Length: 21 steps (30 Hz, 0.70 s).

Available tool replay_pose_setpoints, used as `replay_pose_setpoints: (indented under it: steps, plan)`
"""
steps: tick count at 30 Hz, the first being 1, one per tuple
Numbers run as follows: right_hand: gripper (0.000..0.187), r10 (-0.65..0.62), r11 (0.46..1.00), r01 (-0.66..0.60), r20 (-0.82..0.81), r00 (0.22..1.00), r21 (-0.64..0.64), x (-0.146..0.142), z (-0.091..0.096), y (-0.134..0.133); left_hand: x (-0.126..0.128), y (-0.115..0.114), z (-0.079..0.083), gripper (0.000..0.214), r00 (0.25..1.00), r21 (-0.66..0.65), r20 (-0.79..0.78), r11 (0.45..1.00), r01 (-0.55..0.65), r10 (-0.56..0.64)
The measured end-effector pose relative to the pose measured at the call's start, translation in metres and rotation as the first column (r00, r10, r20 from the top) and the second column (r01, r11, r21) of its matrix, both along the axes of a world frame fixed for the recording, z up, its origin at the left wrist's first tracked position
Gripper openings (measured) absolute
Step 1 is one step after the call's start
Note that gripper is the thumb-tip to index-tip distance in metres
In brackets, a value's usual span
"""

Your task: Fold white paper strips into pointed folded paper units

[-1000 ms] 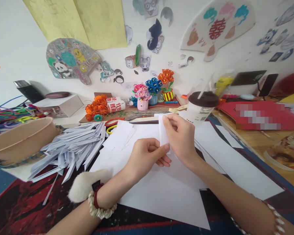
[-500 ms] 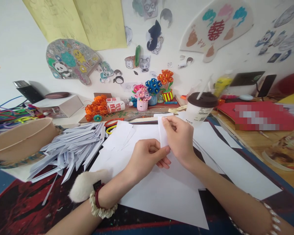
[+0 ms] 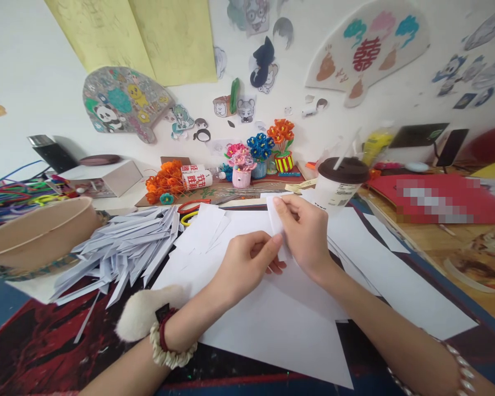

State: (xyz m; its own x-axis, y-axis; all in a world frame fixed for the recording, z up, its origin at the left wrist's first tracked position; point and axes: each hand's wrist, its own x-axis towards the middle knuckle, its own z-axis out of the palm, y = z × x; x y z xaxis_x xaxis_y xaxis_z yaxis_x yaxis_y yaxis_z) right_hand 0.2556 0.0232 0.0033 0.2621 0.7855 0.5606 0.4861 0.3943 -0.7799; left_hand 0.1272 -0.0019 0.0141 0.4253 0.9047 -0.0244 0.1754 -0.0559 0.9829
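Note:
A small folded strip of white paper [image 3: 274, 215] stands upright between my hands, above the white sheets. My right hand [image 3: 309, 236] pinches its upper part, with the thumb near the top edge. Lower on the same strip, the thumb of my left hand [image 3: 249, 264] presses against it, while the other fingers curl behind and below. Part of the strip is hidden by my right hand. Beneath both hands lies a large white paper sheet [image 3: 272, 335]. Smaller cut paper pieces [image 3: 202, 225] lie on it, left of my hands.
A pile of folded paper strips [image 3: 124, 247] lies at left beside a tan bowl [image 3: 41, 228]. A lidded drink cup [image 3: 340, 184] stands behind my right hand. A white fluffy object [image 3: 142, 313] is beside my left wrist. Pipe-cleaner flowers [image 3: 241, 159] stand at the back.
My left thumb has slid slightly up along the paper strip, and the strip leans a little differently. My right hand keeps nearly the same grip. The whole view has shifted slightly.

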Motion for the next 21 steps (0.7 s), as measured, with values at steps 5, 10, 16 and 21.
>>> replay_pose_setpoints:
  steps: [5, 10, 16, 21]
  plan:
    - [0.026, -0.001, 1.000, 0.001, 0.035, 0.999, 0.008, -0.0031, -0.0014, -0.0032, -0.0008, 0.0007, -0.0028, 0.030, 0.996, 0.115, -0.032, 0.990, -0.078, 0.082]
    - [0.027, -0.005, 1.000, 0.004, 0.045, 0.999, 0.014, -0.0039, -0.0033, -0.0033, 0.0013, -0.0017, -0.0046, 0.030, 0.992, 0.149, -0.054, 0.984, -0.101, 0.110]
    - [0.028, -0.077, 0.997, 0.075, 0.045, 0.996, 0.035, -0.0019, -0.0012, -0.0027, 0.0026, -0.0058, -0.0040, 0.032, 0.995, 0.083, -0.093, 0.996, -0.032, 0.040]
    - [0.028, -0.079, 0.996, 0.078, 0.031, 0.996, 0.032, -0.0008, -0.0007, -0.0010, 0.0055, -0.0077, -0.0074, 0.035, 0.992, 0.058, -0.106, 0.996, -0.063, 0.069]
